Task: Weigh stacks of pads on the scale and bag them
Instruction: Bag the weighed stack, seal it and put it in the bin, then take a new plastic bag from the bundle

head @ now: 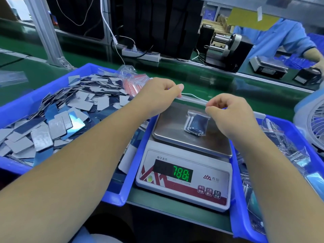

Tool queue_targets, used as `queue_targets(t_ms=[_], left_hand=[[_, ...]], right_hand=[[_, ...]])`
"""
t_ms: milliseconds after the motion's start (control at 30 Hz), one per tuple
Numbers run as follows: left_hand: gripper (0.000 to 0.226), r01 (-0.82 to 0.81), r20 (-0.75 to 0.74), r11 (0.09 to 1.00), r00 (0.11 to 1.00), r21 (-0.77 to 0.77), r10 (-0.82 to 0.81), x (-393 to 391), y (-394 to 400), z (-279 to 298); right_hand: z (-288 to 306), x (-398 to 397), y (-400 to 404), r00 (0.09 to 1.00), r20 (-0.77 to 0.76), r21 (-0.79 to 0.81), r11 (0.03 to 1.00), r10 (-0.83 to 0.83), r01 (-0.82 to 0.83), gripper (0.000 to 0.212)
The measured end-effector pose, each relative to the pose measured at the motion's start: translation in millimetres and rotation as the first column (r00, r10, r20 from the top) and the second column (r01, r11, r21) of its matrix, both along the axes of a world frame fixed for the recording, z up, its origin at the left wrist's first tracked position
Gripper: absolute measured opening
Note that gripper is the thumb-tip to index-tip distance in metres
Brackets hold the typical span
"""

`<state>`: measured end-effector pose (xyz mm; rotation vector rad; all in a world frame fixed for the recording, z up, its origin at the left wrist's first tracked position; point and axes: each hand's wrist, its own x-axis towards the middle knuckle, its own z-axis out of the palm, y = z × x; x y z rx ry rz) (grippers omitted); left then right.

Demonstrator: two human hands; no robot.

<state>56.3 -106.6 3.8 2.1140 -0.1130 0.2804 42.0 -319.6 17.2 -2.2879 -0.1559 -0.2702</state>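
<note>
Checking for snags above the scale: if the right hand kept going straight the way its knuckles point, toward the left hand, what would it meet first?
Probably the left hand. The right hand pinches the other end of the same clear strip, held above the scale; nothing else seems to lie between, though depth is uncertain.

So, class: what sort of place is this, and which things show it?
Probably a factory packing line: a green conveyor belt, blue plastic bins of grey pads, and a white digital scale weighing a small clear bag.

Green "788" on the scale [184, 174] display, "电子天平" printed above it.
</note>
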Motion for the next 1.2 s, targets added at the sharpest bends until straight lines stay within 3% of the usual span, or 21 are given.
queue_targets(t_ms=[167,300,433,533,633,800,933,1000,1100,1200], left_hand=[[0.032,0.016,0.002,0.999,1.0,0.031,-0.016,-2.8,-1.2,1.2],[0.029,0.042,0.012,0.997,0.999,0.066,-0.043,-3.8,-2.5,0.5],[0.027,0.046,0.036,0.995,0.998,0.087,-0.05,-4.5,-5.2,-0.4],[0.025,0.047,0.054,0.993,0.997,0.11,-0.053,-5.5,-7.6,0.0],[0.022,0.04,0.085,0.988,0.995,0.147,-0.053,-6.3,-13.0,1.5],[0.018,0.044,0.118,0.985,0.991,0.168,-0.064,-11.1,-23.8,0.6],[0.017,0.028,0.156,0.989,0.986,0.145,-0.051,-18.5,-21.4,3.2],[0.018,0.024,0.163,0.991,0.986,0.133,-0.046,-21.7,-20.4,4.7],[0.019,0.017,0.174,0.991,0.984,0.134,-0.041,-24.2,-20.7,5.1],[0.019,0.012,0.183,0.991,0.982,0.136,-0.037,-24.4,-20.9,5.0]], right_hand=[[5.3,-4.3,2.2,1.0,-0.013,-0.046,0.999,0.021,-0.022,0.012],[6.7,-9.9,7.6,0.999,-0.01,-0.188,0.981,0.047,-0.048,0.014],[2.4,-20.2,16.2,0.994,-0.053,-0.485,0.868,0.094,-0.108,0.076],[-2.1,-22.5,22.8,0.995,-0.004,-0.67,0.739,0.097,-0.075,0.092],[-0.7,-23.1,25.9,0.996,0.013,-0.722,0.69,0.088,-0.052,0.085],[-0.4,-26.8,25.8,0.999,-0.03,-0.724,0.689,0.02,-0.036,0.067],[4.9,-26.5,28.6,0.993,-0.01,-0.683,0.725,0.115,-0.091,0.023],[7.3,-29.5,28.3,0.989,0.005,-0.67,0.734,0.15,-0.109,0.012],[8.2,-31.0,8.0,0.99,0.04,-0.634,0.769,0.132,-0.077,0.007],[15.9,-24.6,-35.4,0.993,0.116,-0.551,0.83,-0.027,0.087,0.023]])
